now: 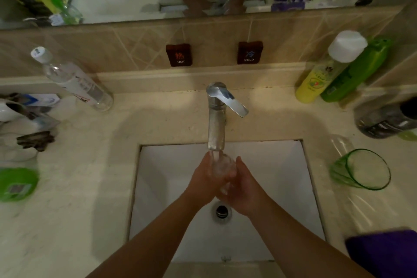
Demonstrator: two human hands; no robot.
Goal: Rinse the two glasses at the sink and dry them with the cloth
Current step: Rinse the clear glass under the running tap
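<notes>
Under the tap (216, 117) at centre, both hands, left (206, 179) and right (242, 187), cupped a clear glass (222, 166) in the stream: first rinse under way. Next, I judged, it called for the purple cloth (383, 253) at four o'clock; the green glass (363, 169) waited at three on the counter (67, 210).

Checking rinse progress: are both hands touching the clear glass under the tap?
Touching. The head view shows the left hand and right hand wrapped around the clear glass from both sides.
</notes>
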